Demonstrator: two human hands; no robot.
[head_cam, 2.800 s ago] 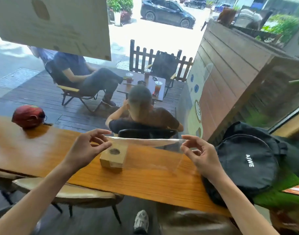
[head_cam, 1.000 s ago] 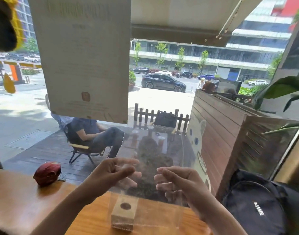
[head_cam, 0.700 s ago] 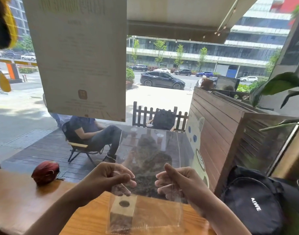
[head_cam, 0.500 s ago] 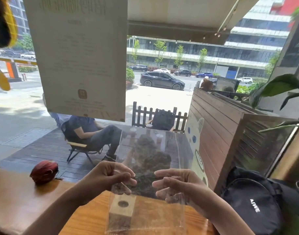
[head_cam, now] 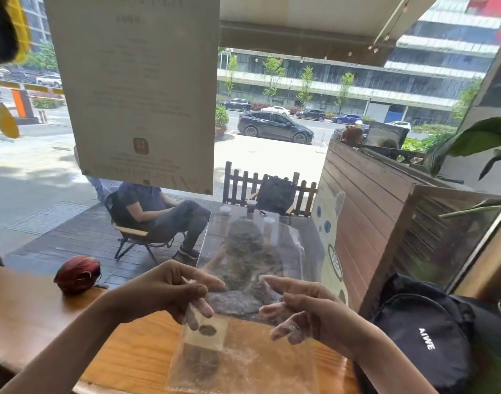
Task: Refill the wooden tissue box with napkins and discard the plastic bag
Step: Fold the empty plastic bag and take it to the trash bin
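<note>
A clear, empty plastic bag (head_cam: 252, 362) hangs upright in front of me, above the wooden counter (head_cam: 30, 311). My left hand (head_cam: 164, 291) pinches its left edge between thumb and fingers. My right hand (head_cam: 306, 311) holds the right edge, with its fingers curled behind the film. Through the bag I see the small wooden tissue box (head_cam: 205, 334) standing on the counter, a dark oval hole on its front. No napkins are in view.
A red helmet (head_cam: 77, 273) lies on the counter at the left. A black backpack (head_cam: 425, 336) sits at the right end. Behind the counter is a window with a paper sign (head_cam: 135, 89); people sit on the deck outside.
I raised the bag from lying flat over the box to upright before my face, and my hands came closer together. In the last half second it barely moved.
</note>
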